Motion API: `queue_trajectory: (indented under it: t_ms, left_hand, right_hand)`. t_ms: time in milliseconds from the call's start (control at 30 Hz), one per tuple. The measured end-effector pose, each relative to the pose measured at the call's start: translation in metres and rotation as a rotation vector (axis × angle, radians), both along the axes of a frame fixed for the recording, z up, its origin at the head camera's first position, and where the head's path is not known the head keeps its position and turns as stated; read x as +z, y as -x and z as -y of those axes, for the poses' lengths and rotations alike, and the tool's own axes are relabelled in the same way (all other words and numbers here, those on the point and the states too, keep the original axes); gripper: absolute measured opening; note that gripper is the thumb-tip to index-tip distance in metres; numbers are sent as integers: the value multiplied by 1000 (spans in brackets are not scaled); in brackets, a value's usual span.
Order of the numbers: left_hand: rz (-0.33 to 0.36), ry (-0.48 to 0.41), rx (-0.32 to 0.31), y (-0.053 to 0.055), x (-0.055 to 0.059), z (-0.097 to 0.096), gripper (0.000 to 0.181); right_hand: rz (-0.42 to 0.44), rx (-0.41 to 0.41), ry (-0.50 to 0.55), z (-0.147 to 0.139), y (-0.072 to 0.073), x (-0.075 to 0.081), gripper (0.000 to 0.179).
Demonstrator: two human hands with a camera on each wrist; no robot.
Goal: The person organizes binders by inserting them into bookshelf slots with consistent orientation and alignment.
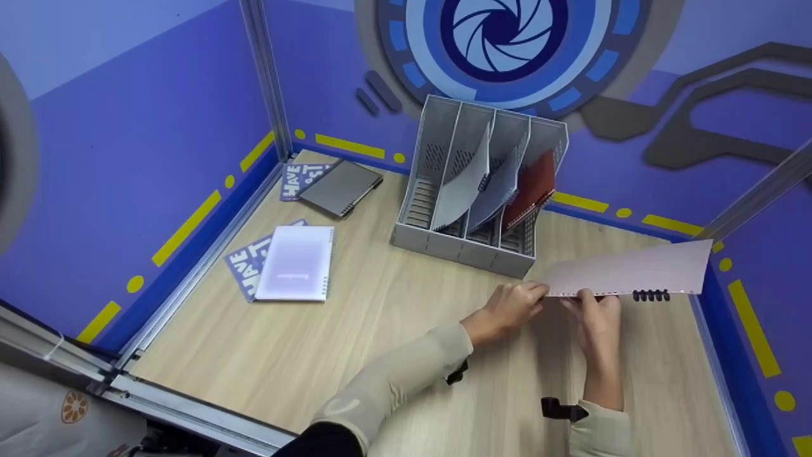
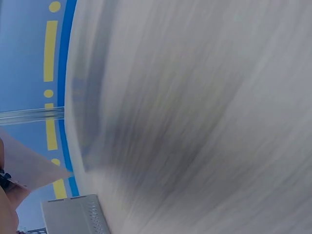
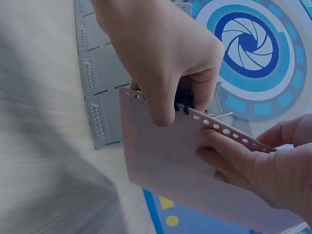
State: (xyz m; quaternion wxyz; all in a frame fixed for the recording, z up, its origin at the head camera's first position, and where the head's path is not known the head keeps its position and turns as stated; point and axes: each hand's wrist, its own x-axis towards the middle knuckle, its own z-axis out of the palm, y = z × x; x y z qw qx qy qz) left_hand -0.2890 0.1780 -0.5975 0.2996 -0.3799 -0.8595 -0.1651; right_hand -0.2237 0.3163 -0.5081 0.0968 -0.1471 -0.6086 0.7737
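Find the pink cover (image 1: 628, 270) held up over the right part of the worktop (image 1: 380, 311), near the front corner of the grey file rack (image 1: 457, 252), punched edge toward the body. Pinching that edge at its left end with the left hand (image 1: 507, 308), digits on both faces around a black ring (image 3: 184, 105); pinching the same edge farther along with the right hand (image 1: 599, 317), fingers (image 3: 234, 151) on one face and thumb on the other.

Take seating the binding as the likely step in hand. Use the right hand as the steady clamp, close to the ring yet clear of the next punched holes (image 3: 225, 130), to stop the thin sheet from bowing. Press with the left hand squarely through each hole, never at a slant, to spare the narrow margin from tearing. Compare with the black rings (image 1: 651, 295) farther right for even seating. Support the far end against drooping and twisting the edge. Cannot tell how fully seated at the left end, being partly hidden under the digits; best to check by touch.
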Motion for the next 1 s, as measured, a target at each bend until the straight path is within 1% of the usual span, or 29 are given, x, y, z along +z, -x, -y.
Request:
queue_trajectory:
  t_ms: [133, 233, 333, 533, 633, 733, 833, 933, 1000]
  left_hand:
    - [1, -7, 9, -3, 6, 6, 21]
    - [2, -12, 5, -5, 9, 11, 23]
    - [15, -12, -4, -6, 12, 15, 25]
    - [62, 4, -16, -8, 18, 21, 30]
    - [87, 13, -22, -9, 21, 24, 33]
    - [124, 21, -30, -11, 24, 28, 35]
    - [174, 19, -60, -11, 25, 34, 38]
    - [239, -8, -129, -8, 24, 42, 45]
    - [269, -27, -159, -4, 21, 49, 50]
  right_hand:
    - [-24, -8, 17, 6, -4, 3, 49]
    - [-39, -15, 23, 10, -8, 5, 49]
    - [-51, -4, 25, 13, -11, 6, 50]
    - [-60, 18, 27, 17, -13, 11, 54]
    - [-65, 2, 30, 19, -12, 12, 54]
    - [-69, -5, 5, 21, -10, 13, 53]
    - [-70, -2, -14, 23, -11, 15, 58]
    - [-67, -7, -43, 22, -13, 16, 60]
    - [-72, -9, -49, 22, -15, 18, 62]
